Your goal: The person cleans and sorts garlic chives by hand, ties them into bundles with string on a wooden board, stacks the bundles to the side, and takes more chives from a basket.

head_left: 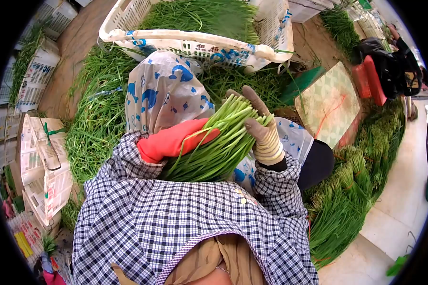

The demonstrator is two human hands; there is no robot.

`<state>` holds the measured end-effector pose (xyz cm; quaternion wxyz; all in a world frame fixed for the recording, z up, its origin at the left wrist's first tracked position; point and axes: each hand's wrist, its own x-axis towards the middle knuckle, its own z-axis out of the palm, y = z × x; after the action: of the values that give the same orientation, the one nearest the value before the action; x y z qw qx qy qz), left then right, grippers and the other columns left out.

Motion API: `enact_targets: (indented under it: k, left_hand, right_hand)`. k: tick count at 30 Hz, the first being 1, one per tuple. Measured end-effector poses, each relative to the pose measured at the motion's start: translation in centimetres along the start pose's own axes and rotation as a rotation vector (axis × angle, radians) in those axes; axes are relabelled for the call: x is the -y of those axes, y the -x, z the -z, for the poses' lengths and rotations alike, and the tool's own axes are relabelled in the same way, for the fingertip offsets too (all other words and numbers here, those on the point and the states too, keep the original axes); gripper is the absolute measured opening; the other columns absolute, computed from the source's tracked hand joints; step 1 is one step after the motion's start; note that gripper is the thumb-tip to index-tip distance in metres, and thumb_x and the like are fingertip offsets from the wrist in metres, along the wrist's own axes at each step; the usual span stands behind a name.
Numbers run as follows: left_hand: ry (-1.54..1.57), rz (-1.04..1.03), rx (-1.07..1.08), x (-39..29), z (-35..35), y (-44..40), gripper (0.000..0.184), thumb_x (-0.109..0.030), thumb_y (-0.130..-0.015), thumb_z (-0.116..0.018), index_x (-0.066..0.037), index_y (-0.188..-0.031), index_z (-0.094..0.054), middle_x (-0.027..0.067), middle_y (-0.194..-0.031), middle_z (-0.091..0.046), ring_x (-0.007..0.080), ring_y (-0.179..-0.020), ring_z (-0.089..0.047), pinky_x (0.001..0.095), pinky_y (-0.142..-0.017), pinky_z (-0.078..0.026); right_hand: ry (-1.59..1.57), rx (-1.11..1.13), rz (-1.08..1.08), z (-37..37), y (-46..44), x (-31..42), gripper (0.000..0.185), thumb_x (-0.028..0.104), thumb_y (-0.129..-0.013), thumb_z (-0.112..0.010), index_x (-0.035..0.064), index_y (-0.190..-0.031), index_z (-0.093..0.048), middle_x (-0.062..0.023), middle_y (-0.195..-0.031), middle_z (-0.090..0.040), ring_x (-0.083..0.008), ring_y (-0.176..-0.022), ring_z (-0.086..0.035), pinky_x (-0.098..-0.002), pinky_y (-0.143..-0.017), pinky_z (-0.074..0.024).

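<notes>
My left hand (178, 140), in a red glove, is closed around a thick bunch of Chinese chives (214, 152) held across my lap. The pale stem ends point up and to the right, and the green leaves trail toward my checked top. At the stem ends is my right hand (261, 126), in a grey glove with a yellow-striped cuff. Its fingers are spread and its palm faces the ends, touching them. A plastic cover with blue whales (169, 90) lies over my knees.
A white plastic crate (190, 40) of chives stands in front of me. Loose chives (95, 114) heap up on the left. Tied bundles (352, 190) lie along the right, near a patterned board (330, 104) with a red tie on it. A white crate (45, 166) stands at left.
</notes>
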<state>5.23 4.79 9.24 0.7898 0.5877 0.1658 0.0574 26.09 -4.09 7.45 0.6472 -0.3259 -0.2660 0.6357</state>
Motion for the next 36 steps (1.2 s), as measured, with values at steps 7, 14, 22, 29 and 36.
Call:
enact_targets:
  k: [7,14,22,29,36]
  left_hand:
    - [-0.099,0.021,0.139,-0.6,1.0,-1.2,0.053,-0.044,-0.102,-0.04,0.002,-0.124,-0.054,0.0153,-0.111,-0.066,0.0227,-0.101,-0.062,0.0343,-0.087,-0.047]
    - [-0.254,0.171,0.295,-1.1,2.3,-2.0,0.059,-0.048,-0.099,-0.046,0.002,-0.129,-0.051,0.0164,-0.117,-0.063,0.0226,-0.108,-0.059,0.0349,-0.093,-0.045]
    - [-0.055,0.249,0.203,-0.6,5.3,2.5,0.062,-0.028,-0.093,-0.063,0.0,-0.143,-0.039,0.0115,-0.132,-0.055,0.0173,-0.119,-0.051,0.0329,-0.102,-0.041]
    - [-0.135,0.408,-0.169,-4.8,6.4,5.9,0.051,-0.016,-0.093,-0.058,-0.003,-0.141,-0.044,0.0088,-0.11,-0.069,0.0088,-0.072,-0.064,0.0207,-0.059,-0.046]
    - [-0.205,-0.045,-0.405,-4.5,7.4,2.0,0.047,-0.016,-0.098,-0.052,-0.01,-0.144,-0.043,0.0083,-0.117,-0.066,0.0064,-0.087,-0.062,0.0208,-0.073,-0.049]
  right_hand:
    - [0.053,0.05,-0.14,-0.5,-0.6,0.9,0.076,0.014,-0.085,-0.068,0.0036,-0.149,-0.029,-0.0187,-0.143,-0.045,-0.0247,-0.127,-0.049,-0.0378,-0.107,-0.0398]
    - [0.028,0.123,-0.204,-0.7,-1.4,0.6,0.068,0.017,-0.078,-0.072,0.0044,-0.139,-0.045,-0.0184,-0.118,-0.062,-0.0279,-0.11,-0.061,-0.041,-0.099,-0.0481]
    - [0.073,-0.191,0.275,0.3,-1.3,4.1,0.029,0.02,-0.086,-0.069,0.0062,-0.108,-0.056,-0.0129,-0.093,-0.064,-0.0303,-0.094,-0.065,-0.0497,-0.09,-0.0519]
    - [0.412,-0.459,0.758,3.6,3.1,21.9,0.033,0.02,-0.088,-0.067,0.0085,-0.114,-0.05,-0.0086,-0.097,-0.062,-0.0254,-0.096,-0.062,-0.0478,-0.092,-0.0508]
    - [0.411,-0.408,0.967,4.1,3.0,26.1,0.014,0.009,-0.091,-0.061,0.0097,-0.105,-0.058,-0.011,-0.094,-0.066,-0.0261,-0.093,-0.064,-0.0508,-0.098,-0.0499]
